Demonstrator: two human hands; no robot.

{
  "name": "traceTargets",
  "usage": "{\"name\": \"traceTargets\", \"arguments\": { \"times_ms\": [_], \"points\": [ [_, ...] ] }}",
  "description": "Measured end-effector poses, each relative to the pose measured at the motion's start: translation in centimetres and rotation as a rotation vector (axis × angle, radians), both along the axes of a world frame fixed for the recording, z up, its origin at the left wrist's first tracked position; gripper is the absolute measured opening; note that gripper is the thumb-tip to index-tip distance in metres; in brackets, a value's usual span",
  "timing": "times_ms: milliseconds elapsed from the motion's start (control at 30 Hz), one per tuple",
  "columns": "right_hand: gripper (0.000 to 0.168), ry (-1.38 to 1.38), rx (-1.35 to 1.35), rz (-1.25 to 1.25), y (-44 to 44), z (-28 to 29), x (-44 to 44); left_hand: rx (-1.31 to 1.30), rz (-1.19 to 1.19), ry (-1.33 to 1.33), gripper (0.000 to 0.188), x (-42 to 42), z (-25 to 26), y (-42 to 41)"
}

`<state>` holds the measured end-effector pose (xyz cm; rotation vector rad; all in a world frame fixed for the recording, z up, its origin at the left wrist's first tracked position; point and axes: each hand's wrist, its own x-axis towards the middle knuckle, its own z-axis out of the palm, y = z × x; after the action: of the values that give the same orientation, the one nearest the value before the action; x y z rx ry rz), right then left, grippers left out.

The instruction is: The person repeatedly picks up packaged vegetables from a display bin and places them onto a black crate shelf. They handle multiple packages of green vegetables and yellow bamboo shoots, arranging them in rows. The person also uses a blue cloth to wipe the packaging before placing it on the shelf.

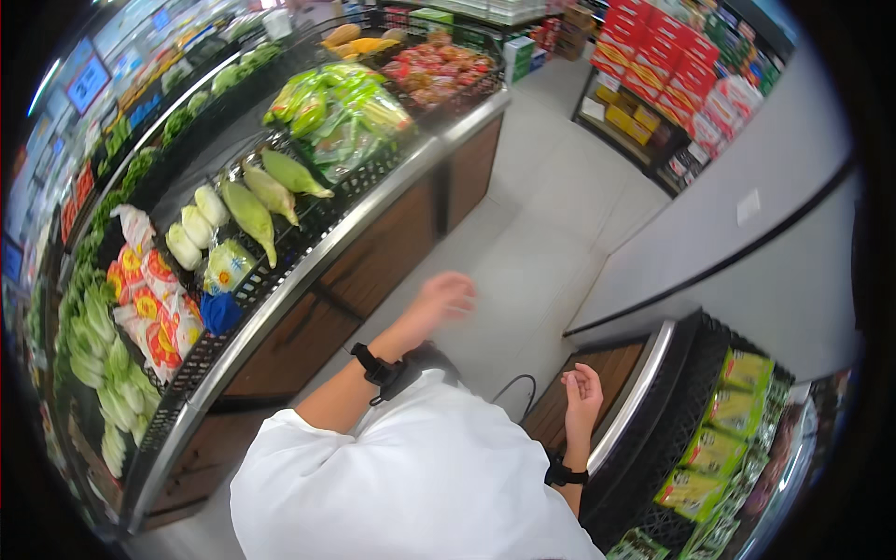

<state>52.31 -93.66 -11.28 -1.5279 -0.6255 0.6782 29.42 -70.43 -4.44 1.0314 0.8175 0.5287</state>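
Both hands are empty, each with a black strap at the wrist. My left hand (446, 299), slightly blurred, hangs over the tiled floor beside the long produce stand, fingers apart and a little curled. On that stand lie ears of corn in green husks (249, 214), small pale cabbages (197, 225), a wrapped vegetable pack (228, 267) and a blue crumpled item (220, 313). Bagged leafy greens (336, 112) fill the crate farther along. My right hand (583, 393), its fingers loosely bent, is near the metal edge of the right stand, where green and yellow packets (714, 450) are lined up.
The left stand's metal rim (329, 245) runs diagonally beside me. A grey wall or column (707, 245) rises on the right. Ahead, red boxes (654, 56) are stacked on a low shelf. A thin black cable (521, 379) shows by the right stand's base.
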Motion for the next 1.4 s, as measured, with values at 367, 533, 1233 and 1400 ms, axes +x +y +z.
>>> {"name": "traceTargets", "arguments": {
  "times_ms": [367,533,1233,1400],
  "points": [
    [0.025,0.097,-0.041,0.481,29.0,3.2,-9.7,0.012,0.374,-0.059,0.02,-15.0,-0.6,13.9],
    [0.027,0.144,-0.025,0.754,42.5,6.9,-15.8,0.021,0.521,-0.044,0.02,-20.4,-1.1,18.9],
    [0.076,0.939,-0.542,0.897,93.8,5.4,-33.0,0.015,1.579,-0.019,0.021,-19.8,1.0,21.3],
    [0.047,0.878,-0.725,0.815,97.2,3.7,-35.9,-0.007,1.761,0.023,0.022,-14.4,2.2,22.5]
  ]
}}
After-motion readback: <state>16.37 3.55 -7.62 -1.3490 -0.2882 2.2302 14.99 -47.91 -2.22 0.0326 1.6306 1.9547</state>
